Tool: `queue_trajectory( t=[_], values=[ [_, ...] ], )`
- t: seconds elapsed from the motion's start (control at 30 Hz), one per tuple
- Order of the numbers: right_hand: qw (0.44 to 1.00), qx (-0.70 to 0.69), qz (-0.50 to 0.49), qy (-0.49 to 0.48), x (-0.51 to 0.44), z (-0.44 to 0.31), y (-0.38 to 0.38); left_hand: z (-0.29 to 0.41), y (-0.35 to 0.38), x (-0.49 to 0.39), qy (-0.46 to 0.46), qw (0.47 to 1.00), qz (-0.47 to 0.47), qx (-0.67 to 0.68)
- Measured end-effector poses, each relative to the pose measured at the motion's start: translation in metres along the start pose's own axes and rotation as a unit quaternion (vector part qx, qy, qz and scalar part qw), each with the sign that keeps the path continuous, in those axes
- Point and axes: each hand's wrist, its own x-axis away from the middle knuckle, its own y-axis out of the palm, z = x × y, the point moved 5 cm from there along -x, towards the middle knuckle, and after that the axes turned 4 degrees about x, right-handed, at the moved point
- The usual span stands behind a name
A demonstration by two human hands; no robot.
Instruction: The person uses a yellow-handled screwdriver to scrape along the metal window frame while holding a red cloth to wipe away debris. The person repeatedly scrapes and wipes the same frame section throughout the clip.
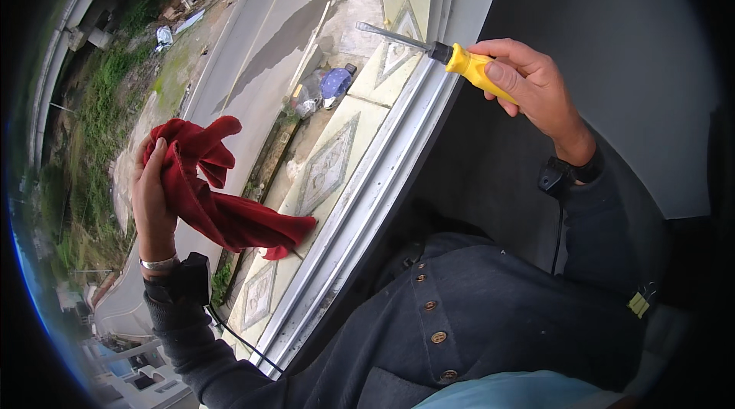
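My left hand (154,196) is out past the window, gripping a bunched dark red cloth (224,208). The cloth hangs loosely, its lower end over the tiled outer ledge (270,288); whether it touches the tile I cannot tell. In my right hand (525,79) is a flathead screwdriver (474,71) with a yellow handle and black collar. Its metal shaft points left across the window track and the ledge. Between me and the ledge runs the white metal sliding-window track (367,196), its grooves specked with dirt.
Far below lie a road (258,47), a grassy bank (109,93) and a blue-and-white bundle (336,85) on the pavement. An elevated roadway (51,59) stands beyond. Cabled devices are strapped to both wrists. A grey wall surface (620,64) is at the right.
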Motion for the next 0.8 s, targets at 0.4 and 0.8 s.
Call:
queue_trajectory(
  t=[0.4,0.8],
  values=[
    [0.985,0.038,0.123,0.116,0.061,0.037,-0.074,-0.019,0.256,0.004,-0.071,0.938,-0.334,0.052],
    [0.917,0.396,0.045,0.001,0.066,0.041,-0.042,-0.117,0.274,-0.001,-0.139,0.852,-0.442,-0.244]
  ],
)
